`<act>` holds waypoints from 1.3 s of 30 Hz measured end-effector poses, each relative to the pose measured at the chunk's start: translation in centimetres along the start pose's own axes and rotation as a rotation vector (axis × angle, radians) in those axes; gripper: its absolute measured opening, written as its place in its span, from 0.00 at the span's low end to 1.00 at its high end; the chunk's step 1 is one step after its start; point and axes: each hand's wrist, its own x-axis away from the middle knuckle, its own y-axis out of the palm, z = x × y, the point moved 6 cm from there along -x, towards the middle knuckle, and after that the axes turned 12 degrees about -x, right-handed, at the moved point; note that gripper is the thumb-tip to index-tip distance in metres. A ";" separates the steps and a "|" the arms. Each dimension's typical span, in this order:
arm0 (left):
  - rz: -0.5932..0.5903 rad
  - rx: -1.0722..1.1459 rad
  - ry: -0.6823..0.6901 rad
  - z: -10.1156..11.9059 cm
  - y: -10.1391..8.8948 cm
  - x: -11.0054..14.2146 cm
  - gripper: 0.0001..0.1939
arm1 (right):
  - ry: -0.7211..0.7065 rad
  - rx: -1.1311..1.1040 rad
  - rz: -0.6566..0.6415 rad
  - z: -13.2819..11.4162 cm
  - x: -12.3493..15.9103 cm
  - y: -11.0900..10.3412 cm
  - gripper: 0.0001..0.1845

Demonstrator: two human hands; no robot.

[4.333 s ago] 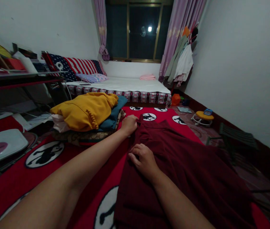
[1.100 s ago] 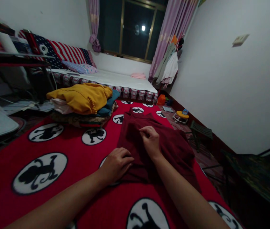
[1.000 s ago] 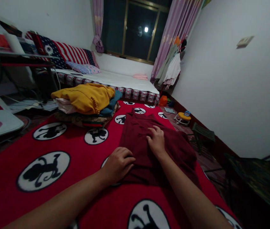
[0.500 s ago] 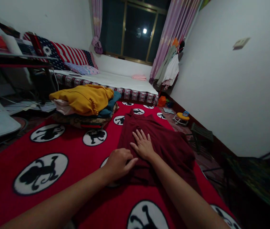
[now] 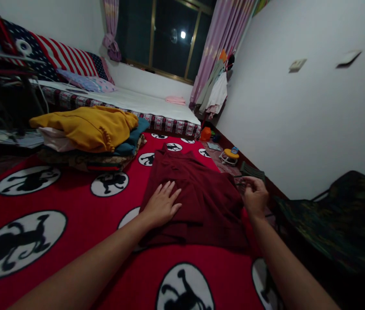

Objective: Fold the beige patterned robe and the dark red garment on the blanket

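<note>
A dark maroon garment lies partly folded on a red blanket printed with white circles and black figures. My left hand rests flat on the garment's left side, fingers stretched out. My right hand is at the garment's right edge, near the blanket's edge, with fingers curled in a pinch on the cloth there.
A pile of folded clothes topped by a yellow garment sits at the back left. Behind it is a bed with a striped pillow. A small yellow stool stands on the floor by the right wall. A dark chair is at right.
My right hand has left the middle of the garment and moved to its right edge, closing on the cloth. My left hand has spread flat on the garment. The view has turned rightwards.
</note>
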 end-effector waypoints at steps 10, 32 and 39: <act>0.020 -0.031 0.002 0.0 0.2 0.0 0.28 | 0.204 0.356 -0.584 5.9 0.9 3.3 0.02; 0.026 0.034 -0.027 -0.1 -0.3 0.2 0.27 | 0.015 0.187 -0.488 -0.4 0.3 5.3 0.34; 0.070 0.033 -0.017 -0.1 -0.2 0.2 0.27 | 0.173 0.205 -0.851 3.4 3.4 7.9 0.41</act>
